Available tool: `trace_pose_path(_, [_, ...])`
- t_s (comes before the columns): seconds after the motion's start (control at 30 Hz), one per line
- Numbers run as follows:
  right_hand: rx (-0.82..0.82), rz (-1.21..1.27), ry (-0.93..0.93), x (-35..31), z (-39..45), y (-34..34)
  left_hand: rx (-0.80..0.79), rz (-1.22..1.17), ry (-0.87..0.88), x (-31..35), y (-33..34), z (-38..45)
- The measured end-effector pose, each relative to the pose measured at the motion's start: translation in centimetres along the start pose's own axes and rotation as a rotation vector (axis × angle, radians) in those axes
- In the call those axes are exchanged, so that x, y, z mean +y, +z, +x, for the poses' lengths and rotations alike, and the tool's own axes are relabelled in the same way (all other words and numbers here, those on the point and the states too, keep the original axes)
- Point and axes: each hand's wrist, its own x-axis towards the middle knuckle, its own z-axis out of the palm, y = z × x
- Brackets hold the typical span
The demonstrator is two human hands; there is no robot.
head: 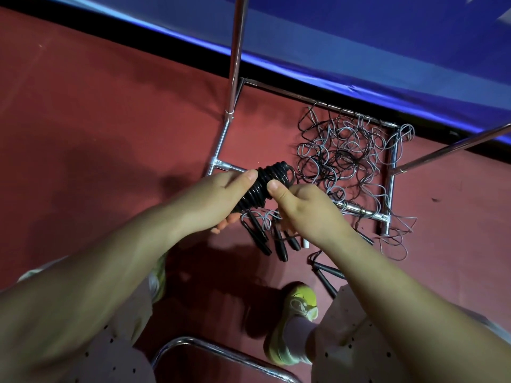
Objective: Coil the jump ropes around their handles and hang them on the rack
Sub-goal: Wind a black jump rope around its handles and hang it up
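Note:
A black jump rope (264, 183) is wound in tight coils around its handles and held in mid-air above the red floor. My left hand (221, 200) grips the lower part of the coil, thumb lying along the windings. My right hand (301, 208) pinches the coil's right side with thumb on top. Below my hands several black handles (265, 241) lie on the floor. A tangle of grey and black ropes (348, 156) fills the floor inside the chrome rack's base (359, 210).
The rack's upright pole (237, 56) rises at centre top and another chrome bar (453, 147) crosses at right. A blue padded edge (359, 51) runs along the back. My feet in yellow-green shoes (298, 322) and a chrome curved tube (221, 352) are near the bottom.

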Motion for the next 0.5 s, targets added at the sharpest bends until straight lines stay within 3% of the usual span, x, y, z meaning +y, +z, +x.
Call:
trace_pose_path(0.13, [-0.059, 0.14, 0.041, -0.1, -0.06, 0.35, 0.082, 0.211, 0.064, -0.29, -0.46, 0.13])
trace_pose_path(0.23, [-0.107, 0.348, 0.123, -0.28, -0.19, 0.68, 0.027, 0.386, 0.033, -0.24, -0.69, 0.03])
trace_pose_path(0.33, [-0.088, 0.338, 0.125, -0.26, -0.13, 0.67, -0.033, 0.446, 0.053, -0.25, -0.39, -0.07])
trace_pose_path(0.4, [-0.074, 0.378, 0.103, -0.24, -0.04, 0.45, -0.059, 0.372, 0.078, -0.44, -0.23, 0.01])
trace_pose_path(0.5, [-0.075, 0.509, 0.086, -0.51, 0.04, 0.1, -0.137, -0.029, 0.05, -0.26, -0.29, 0.01])
